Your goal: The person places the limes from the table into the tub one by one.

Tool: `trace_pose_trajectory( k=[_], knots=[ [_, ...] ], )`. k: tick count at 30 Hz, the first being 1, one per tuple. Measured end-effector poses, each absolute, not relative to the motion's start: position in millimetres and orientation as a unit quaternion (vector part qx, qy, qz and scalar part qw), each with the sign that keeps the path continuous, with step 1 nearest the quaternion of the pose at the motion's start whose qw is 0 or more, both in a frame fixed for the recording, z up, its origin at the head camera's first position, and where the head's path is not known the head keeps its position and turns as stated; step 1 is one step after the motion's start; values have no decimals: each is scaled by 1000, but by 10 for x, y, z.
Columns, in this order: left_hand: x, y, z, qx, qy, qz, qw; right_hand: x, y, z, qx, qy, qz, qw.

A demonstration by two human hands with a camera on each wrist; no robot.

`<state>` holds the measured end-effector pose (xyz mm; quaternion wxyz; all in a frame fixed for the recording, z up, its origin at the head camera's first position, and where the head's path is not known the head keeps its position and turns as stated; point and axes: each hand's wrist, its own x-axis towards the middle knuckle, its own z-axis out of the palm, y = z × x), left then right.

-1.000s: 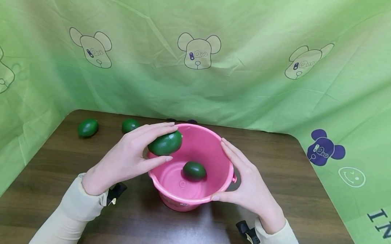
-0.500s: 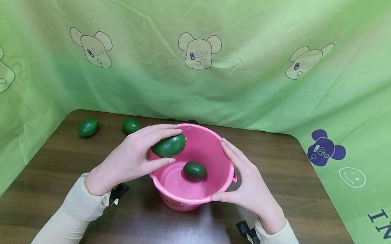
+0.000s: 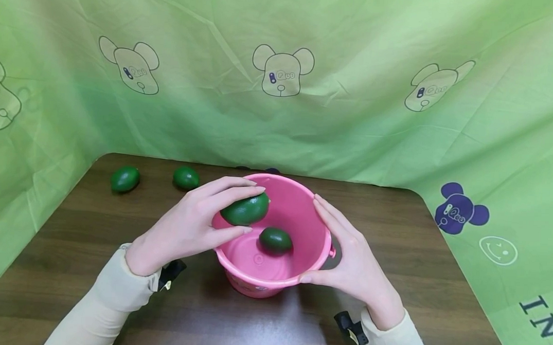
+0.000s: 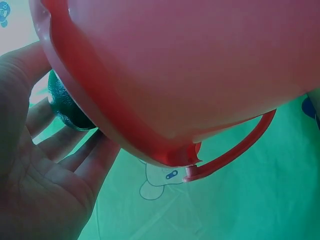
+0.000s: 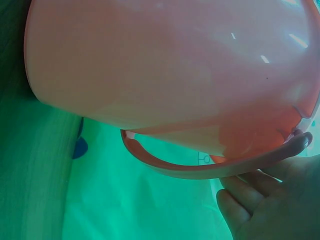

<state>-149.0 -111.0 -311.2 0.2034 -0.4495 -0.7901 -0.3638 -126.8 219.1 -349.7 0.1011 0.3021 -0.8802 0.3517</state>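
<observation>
My left hand [image 3: 188,220] holds a glossy dark green avocado [image 3: 246,210] between thumb and fingers, over the left side of a pink bucket [image 3: 259,284]. In the left wrist view, the held avocado [image 4: 67,107] shows partly behind the rim. A second avocado [image 3: 275,241] lies on the bucket's floor. My right hand [image 3: 353,255] grips the bucket's right rim, thumb at the near side and fingers farther back. From the right wrist, its fingers show beside the bucket's handle [image 5: 190,171], which hangs along the outer wall. Two more avocados, a left one [image 3: 125,179] and a right one [image 3: 186,178], rest on the table.
The brown wooden table [image 3: 420,281] has rounded back corners. A green cloth [image 3: 352,134] printed with bear heads hangs behind it and along both sides. Black straps [image 3: 350,328] sit at both wrists over pale sleeves.
My left hand has shifted slightly right and a little down with the avocado, farther over the bucket's opening. The right hand and the bucket have stayed in place.
</observation>
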Motion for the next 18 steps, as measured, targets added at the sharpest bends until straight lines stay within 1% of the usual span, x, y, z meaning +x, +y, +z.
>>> trace_pose_trajectory(
  k=[18],
  knots=[
    [-1506,-1029,-3142,-478,-774,-375,177,-1264,2179,-3472,296,-884,351,93]
  ],
)
